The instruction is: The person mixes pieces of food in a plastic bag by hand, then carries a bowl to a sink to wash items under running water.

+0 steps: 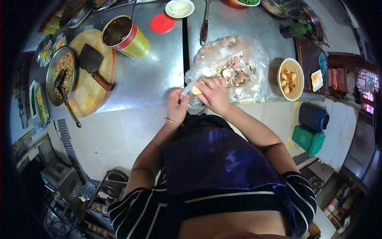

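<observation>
A clear plastic bag (253,59) lies on the steel table, with scraps and peelings (235,71) on and around it; how they lie against the film is hard to tell. My left hand (178,104), with a bangle at the wrist, pinches the bag's near left edge. In my right hand (214,93) is a pale yellow piece of food (196,89), held between thumb and fingers close to my left hand. Right of the bag stands a cream bowl (279,79) holding several peeled, brownish-yellow pieces (288,80).
At left, a cleaver (91,58) lies on a round chopping board (86,101), beside a metal bowl (49,83) with a ladle. A large tin (135,43), red lid (162,23) and white dish (179,9) stand farther back. A green bottle (294,30) lies at back right.
</observation>
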A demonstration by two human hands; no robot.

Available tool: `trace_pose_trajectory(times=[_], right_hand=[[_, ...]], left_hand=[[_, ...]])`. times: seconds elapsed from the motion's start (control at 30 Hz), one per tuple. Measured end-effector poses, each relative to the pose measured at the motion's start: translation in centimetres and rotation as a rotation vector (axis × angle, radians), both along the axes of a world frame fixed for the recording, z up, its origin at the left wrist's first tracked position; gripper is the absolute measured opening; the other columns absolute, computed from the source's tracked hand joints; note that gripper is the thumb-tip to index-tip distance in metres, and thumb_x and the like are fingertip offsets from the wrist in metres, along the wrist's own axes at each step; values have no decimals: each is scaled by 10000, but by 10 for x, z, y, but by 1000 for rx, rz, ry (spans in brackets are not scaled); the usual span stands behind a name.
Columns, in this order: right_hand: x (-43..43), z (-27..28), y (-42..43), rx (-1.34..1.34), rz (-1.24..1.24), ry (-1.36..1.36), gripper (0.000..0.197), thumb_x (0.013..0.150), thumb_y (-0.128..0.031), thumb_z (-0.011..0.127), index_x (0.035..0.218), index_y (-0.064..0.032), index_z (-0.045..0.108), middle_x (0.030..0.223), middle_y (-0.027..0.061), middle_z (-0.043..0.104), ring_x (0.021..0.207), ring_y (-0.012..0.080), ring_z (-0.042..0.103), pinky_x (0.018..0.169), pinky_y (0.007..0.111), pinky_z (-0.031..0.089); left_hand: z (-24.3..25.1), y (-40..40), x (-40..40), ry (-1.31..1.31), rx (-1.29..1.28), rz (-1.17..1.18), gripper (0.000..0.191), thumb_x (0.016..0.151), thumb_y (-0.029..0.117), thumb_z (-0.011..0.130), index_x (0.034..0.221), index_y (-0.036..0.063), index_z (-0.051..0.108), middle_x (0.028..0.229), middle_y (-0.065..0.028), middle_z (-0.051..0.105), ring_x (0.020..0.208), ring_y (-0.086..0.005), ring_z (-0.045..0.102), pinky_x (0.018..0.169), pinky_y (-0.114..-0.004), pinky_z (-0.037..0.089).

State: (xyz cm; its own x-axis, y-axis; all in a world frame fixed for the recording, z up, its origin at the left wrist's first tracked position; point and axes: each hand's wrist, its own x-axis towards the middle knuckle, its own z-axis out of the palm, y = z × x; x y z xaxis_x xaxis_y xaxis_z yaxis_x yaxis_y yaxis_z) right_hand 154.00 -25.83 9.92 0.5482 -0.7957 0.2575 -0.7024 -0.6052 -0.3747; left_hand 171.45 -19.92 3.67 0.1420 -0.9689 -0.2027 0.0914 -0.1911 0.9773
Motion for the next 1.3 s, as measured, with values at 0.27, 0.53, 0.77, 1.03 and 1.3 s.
trace_pose_trajectory(times=[0.27,0.53,0.77,1.03,1.3], right_hand=[[-41,13,-20,1282,-412,-1578,392,992,-337,463,1271,-63,476,1119,84,603,965,202,615,797,344,545],[-61,39,-44,524,-489,-1148,281,988,-232,491,1164,-20,546,1048,78,634,959,147,599,797,312,508],[-75,32,-40,216,-513,-479,395,932,-348,499,1208,-65,484,880,256,653,843,446,629,730,503,494],[-83,16,-43,148,-555,-232,341,933,-369,474,1089,-66,484,757,241,645,734,445,629,670,523,493],[-76,21,-56,163,-616,-495,291,932,-313,486,1064,-55,505,756,242,632,726,453,617,672,507,498]], left_hand=[[108,-48,-8,-304,-437,62,292,872,72,626,1147,-4,565,1014,-82,596,893,-150,563,794,-289,466],[90,-97,-126,275,-25,-81,308,995,228,473,1228,34,530,1125,-68,575,1040,-195,547,916,-333,444],[63,-119,-147,249,-147,-130,259,1008,260,476,1094,20,517,931,-62,589,864,-146,555,790,-294,479],[39,-120,-168,258,-18,41,339,1018,329,429,999,16,555,888,-36,591,796,-119,557,727,-265,482],[63,-135,-165,484,-9,71,337,1007,359,464,1057,37,552,990,-68,625,906,-161,598,779,-303,515]])
